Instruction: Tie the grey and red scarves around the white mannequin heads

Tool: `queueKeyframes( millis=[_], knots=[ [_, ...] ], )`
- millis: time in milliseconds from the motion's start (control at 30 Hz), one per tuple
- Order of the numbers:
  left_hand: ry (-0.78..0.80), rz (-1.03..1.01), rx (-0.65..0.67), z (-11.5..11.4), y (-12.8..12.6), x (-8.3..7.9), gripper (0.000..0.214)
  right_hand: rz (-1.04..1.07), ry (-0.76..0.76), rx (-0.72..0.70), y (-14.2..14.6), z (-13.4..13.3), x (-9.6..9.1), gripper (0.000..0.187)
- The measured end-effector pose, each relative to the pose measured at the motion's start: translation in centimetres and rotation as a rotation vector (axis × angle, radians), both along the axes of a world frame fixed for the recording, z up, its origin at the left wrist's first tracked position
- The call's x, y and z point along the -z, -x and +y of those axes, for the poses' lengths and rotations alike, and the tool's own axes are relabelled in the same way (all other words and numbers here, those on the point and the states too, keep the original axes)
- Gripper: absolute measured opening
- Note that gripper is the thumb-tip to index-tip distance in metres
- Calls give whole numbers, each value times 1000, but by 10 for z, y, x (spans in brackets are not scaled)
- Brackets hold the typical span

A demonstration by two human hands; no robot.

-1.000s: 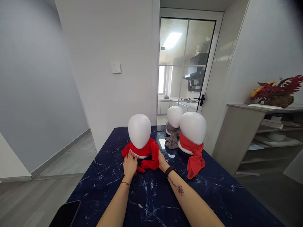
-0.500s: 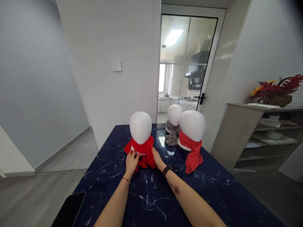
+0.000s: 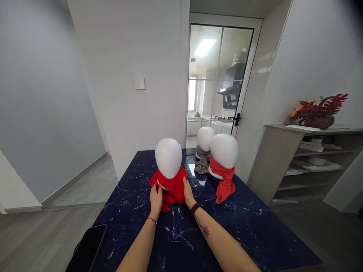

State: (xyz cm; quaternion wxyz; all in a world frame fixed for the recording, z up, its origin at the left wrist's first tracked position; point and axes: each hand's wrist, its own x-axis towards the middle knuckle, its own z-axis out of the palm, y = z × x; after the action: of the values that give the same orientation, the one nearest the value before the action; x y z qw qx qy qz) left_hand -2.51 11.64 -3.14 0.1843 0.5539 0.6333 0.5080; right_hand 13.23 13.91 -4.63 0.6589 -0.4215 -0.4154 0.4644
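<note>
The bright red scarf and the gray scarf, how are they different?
The bright red scarf is vivid red, while the gray scarf is a dull brownish gray. Both the left hand and right hand are at the bright red scarf; no hand is at the gray scarf. The bright red scarf is nearer us, the gray scarf farther back. Both go around the bottom of white heads.

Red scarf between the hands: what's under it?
The white head rises above; a strip of its base shows beside the left hand. The red scarf hides whatever else lies beneath.
</note>
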Motion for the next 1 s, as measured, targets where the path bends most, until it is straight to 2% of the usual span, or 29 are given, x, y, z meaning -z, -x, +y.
queueKeyframes(
  millis=[133,367,467,600,733,1000],
  knots=[
    [29,45,-32,9,-2,-7,42,-81,65,59,-9,8,-1,63],
    [177,151,-154,26,-23,-7,50,-201,33,-16,-5,13,-4,56],
    [215,191,-151,27,-20,-6,52,-309,-26,-48,-3,7,-7,52],
    [234,250,-90,24,-12,-5,52,-377,-70,-8,-2,-6,-12,52],
    [212,296,-17,11,-9,-4,44,-409,-49,40,-1,-17,-14,57],
    [143,290,8,-45,-15,-1,40,-434,-7,84,-1,-44,-7,55]
  ],
)
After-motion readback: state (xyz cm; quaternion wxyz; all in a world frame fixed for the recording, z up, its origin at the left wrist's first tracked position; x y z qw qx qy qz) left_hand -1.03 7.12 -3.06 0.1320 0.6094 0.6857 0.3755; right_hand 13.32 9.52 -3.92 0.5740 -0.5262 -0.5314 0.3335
